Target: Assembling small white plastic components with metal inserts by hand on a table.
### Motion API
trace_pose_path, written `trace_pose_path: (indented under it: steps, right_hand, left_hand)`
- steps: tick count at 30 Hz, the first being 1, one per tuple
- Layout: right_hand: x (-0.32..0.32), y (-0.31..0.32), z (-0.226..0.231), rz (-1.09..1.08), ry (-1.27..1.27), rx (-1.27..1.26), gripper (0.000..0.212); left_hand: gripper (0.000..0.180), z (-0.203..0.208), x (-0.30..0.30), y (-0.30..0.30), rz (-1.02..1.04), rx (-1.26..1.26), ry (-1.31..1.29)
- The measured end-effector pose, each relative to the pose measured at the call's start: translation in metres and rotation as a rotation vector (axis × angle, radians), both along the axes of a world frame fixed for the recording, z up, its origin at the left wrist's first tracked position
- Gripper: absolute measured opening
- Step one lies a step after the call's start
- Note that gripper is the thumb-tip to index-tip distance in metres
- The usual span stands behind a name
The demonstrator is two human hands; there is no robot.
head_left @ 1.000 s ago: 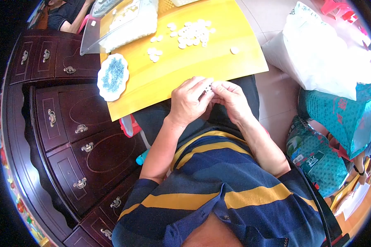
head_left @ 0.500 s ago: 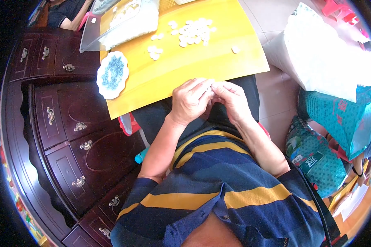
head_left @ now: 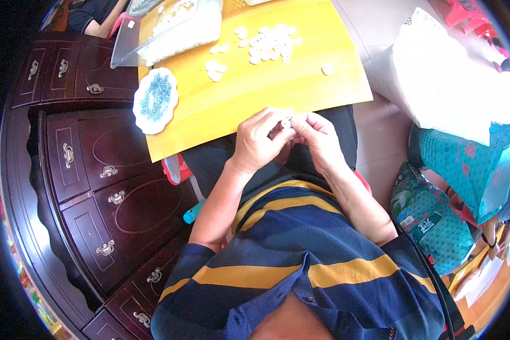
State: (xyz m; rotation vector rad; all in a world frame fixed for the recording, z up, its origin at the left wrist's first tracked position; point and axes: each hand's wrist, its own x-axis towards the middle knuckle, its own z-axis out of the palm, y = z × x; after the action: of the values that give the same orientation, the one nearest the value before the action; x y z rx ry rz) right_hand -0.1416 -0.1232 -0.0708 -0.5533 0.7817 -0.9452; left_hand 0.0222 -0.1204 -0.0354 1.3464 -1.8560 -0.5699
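Indoors, yellow tabletop [head_left: 255, 85], scattered white pieces [head_left: 264, 46], dark wooden drawers [head_left: 144, 211], tiled floor [head_left: 379, 141]

head | left hand [head_left: 256, 139] and right hand [head_left: 318, 136] are pinching small whitish piece [head_left: 286, 122] by near edge of yellow board [head_left: 255, 93] | white discs [head_left: 269, 43] are lying clustered, one apart at right | scalloped dish [head_left: 154, 128] is holding bluish bits [head_left: 155, 95] at left | dark drawers [head_left: 144, 209] are standing left, white sack [head_left: 425, 73] is bulging right

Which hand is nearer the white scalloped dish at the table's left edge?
Left. The left hand is right of the white dish, lower in view; the right hand is farther right, past the left one.
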Motion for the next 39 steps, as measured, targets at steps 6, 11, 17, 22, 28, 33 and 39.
trace_pose_path:
  steps: [6, 11, 17, 22, 28, 33, 39]
  right_hand:
    - [-0.001, -0.001, -0.004, 0.019, 0.041, -0.017, 0.014]
    - [-0.003, -0.002, -0.001, 0.010, 0.027, -0.008, 0.014]
    - [-0.001, -0.001, 0.009, 0.002, -0.014, 0.085, 0.012]
    - [0.002, 0.001, 0.004, -0.030, -0.031, 0.075, 0.011]
    - [0.001, 0.001, 0.003, -0.056, -0.035, 0.091, 0.011]
    - [0.002, 0.002, 0.001, -0.061, -0.023, 0.081, 0.010]
    - [0.006, 0.004, 0.002, -0.078, -0.029, 0.080, 0.008]
  left_hand:
    - [0.021, -0.001, 0.000, 0.001, -0.011, -0.022, 0.002]
    - [0.017, 0.000, 0.000, 0.001, -0.023, -0.054, -0.030]
    - [0.020, 0.005, 0.000, 0.002, -0.019, 0.129, 0.113]
    - [0.022, 0.004, 0.000, 0.000, -0.020, 0.003, -0.013]
    - [0.022, 0.002, 0.001, -0.003, -0.038, -0.144, -0.192]
    - [0.018, 0.003, 0.002, -0.004, -0.062, -0.162, -0.204]
    - [0.015, 0.001, 0.003, -0.003, -0.063, -0.184, -0.182]
